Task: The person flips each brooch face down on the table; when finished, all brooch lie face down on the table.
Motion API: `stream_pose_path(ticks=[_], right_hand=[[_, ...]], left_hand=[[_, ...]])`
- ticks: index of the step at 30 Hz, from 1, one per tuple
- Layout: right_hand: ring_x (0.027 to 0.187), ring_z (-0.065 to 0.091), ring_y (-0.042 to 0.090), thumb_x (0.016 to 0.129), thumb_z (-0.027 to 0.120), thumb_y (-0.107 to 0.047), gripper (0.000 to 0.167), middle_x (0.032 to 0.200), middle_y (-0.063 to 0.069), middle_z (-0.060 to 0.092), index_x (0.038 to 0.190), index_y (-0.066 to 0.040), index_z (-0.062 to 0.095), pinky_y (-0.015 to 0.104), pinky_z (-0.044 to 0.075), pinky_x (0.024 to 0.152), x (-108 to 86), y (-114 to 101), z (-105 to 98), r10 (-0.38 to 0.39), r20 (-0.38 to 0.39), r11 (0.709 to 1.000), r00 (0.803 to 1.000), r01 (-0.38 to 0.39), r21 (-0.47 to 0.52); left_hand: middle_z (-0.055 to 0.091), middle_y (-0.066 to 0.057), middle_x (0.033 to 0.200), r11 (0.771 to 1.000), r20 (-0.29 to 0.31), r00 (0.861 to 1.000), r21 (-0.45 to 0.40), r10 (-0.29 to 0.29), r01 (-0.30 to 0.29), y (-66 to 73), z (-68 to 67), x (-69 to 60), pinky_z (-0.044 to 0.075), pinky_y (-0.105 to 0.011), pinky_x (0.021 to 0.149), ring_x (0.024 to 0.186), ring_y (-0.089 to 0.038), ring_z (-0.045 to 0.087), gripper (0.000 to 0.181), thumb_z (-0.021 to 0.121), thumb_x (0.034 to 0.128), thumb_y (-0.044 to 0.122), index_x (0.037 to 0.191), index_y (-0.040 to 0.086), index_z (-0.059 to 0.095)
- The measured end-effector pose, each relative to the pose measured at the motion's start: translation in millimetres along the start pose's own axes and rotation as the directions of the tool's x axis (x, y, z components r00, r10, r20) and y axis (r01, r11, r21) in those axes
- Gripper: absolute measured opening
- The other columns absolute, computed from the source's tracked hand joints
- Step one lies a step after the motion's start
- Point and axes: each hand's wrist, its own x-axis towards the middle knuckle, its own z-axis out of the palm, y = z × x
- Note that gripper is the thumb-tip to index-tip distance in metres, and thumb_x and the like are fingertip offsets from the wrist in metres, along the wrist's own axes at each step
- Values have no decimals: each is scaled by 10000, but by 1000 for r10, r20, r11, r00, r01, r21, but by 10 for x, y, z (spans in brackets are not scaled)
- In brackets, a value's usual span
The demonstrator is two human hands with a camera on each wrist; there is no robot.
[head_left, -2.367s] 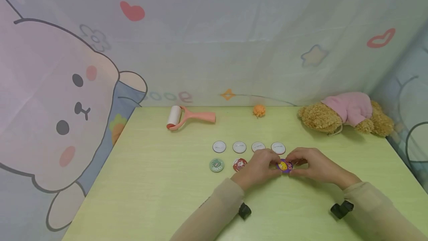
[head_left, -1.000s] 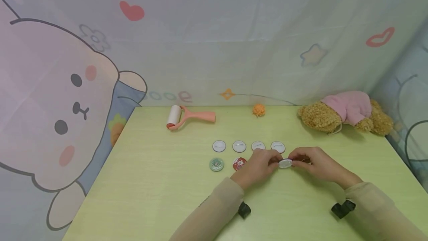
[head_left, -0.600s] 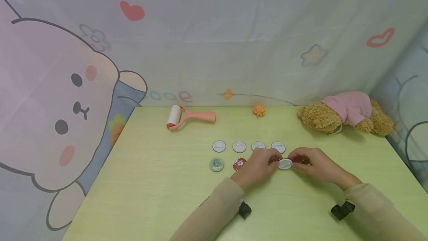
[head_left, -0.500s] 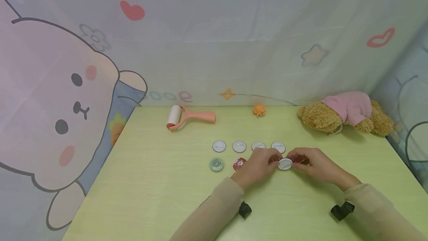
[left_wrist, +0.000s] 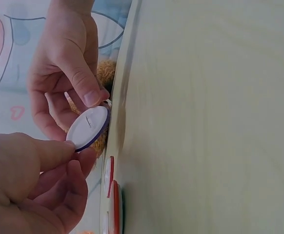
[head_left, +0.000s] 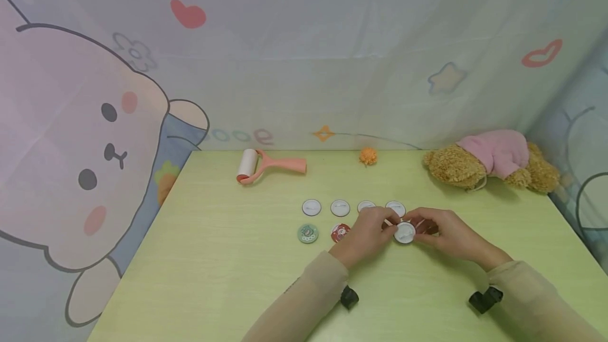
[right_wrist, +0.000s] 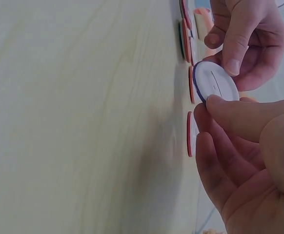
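A round pin-back button badge (head_left: 405, 233) is held between the two hands, white back and pin toward the head camera. A blue-purple rim shows in both wrist views. My left hand (head_left: 366, 234) pinches one edge with thumb and fingers. From the other side, my right hand (head_left: 448, 231) pinches the opposite edge. In the left wrist view the badge (left_wrist: 88, 127) is tilted and off the table. Just behind the hands lies a white-backed badge (head_left: 395, 208). The red badge (head_left: 340, 233) is partly covered by my left hand.
Several badges lie pin side up in a row, such as the leftmost one (head_left: 311, 207). A green badge (head_left: 307, 233) lies picture side up. Farther back are a pink-handled lint roller (head_left: 273, 165), an orange pompom (head_left: 368, 157) and a teddy bear (head_left: 494, 160) in pink.
The badge has been turned over in the fingers: its purple picture side showed at first, then its white back. Most recently the back has tipped further toward the head camera. Both hands stay nearly in place.
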Motion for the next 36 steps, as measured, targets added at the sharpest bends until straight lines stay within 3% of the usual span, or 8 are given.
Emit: stream_pose_path(ticks=[6,14,20,28,36], right_hand=[[873,733,109,865,828,29,460,1160,53,748,1279,-132,709,266,600,721,-21,1,4,2,-13,1000,1000,-2,4],[842,741,93,865,828,23,434,1138,62,724,1261,-103,701,268,605,688,-45,35,-1,-30,-14,1000,999,30,-2],[848,746,94,852,846,12,439,1116,58,707,1255,-75,695,265,610,697,-50,33,-8,-32,1,999,999,32,13],[855,739,69,808,868,48,463,1084,50,699,1229,-46,699,263,613,695,-45,47,-5,-36,4,999,999,36,23],[857,735,75,825,868,16,435,1082,29,708,1219,-71,705,274,613,688,-48,84,2,-33,12,999,999,33,5]], left_hand=[[755,-18,1093,999,-8,1000,40,-6,7,10,5,-1,488,-79,800,926,-26,678,124,715,994,63,1097,74,782],[721,-57,1109,997,49,998,59,46,-49,-2,17,3,468,-56,768,921,-42,681,258,852,891,126,1118,32,772],[730,-48,1124,988,66,994,121,92,-99,-17,38,25,457,-58,805,950,-49,684,346,906,833,137,1133,31,769],[756,-19,1072,978,53,992,165,118,-125,-1,44,39,458,-66,827,957,-63,683,289,901,837,140,1086,52,784],[764,-18,1092,980,55,994,168,97,-105,13,61,37,465,-64,835,976,-58,674,287,885,862,148,1115,55,788]])
